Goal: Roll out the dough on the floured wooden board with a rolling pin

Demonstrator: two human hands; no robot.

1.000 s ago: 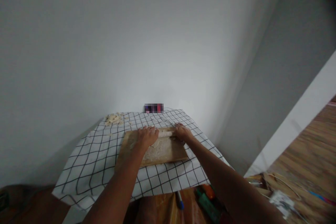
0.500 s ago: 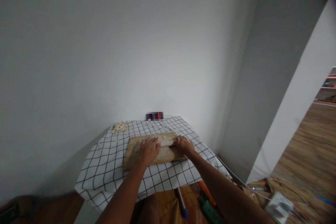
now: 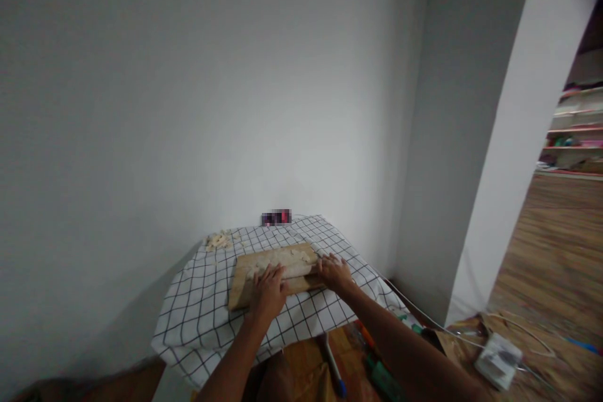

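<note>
A wooden board (image 3: pixel 241 289) lies on the checked cloth, dusted with pale flour or dough. Across it runs a pale, floury rolling pin (image 3: pixel 300 271), partly covered by my hands. My left hand (image 3: pixel 269 287) presses over its left part, fingers bent across the top. At the other end my right hand (image 3: pixel 334 272) closes round the pin beside the board's right edge. Flat, pale dough (image 3: pixel 277 257) with a few loose bits shows behind the pin. Both palms are hidden from view.
A checked cloth (image 3: pixel 188 301) covers the table. Pale dough pieces (image 3: pixel 219 240) lie at its back left. A blurred dark object (image 3: pixel 277 218) stands by the wall. A white cable (image 3: pixel 424 320) leads to a white box (image 3: pixel 499 358) on the right; tools lie below the table's front edge.
My hands and the pin have come nearer to me across the board, baring more dough behind. The view has also turned slightly right.
</note>
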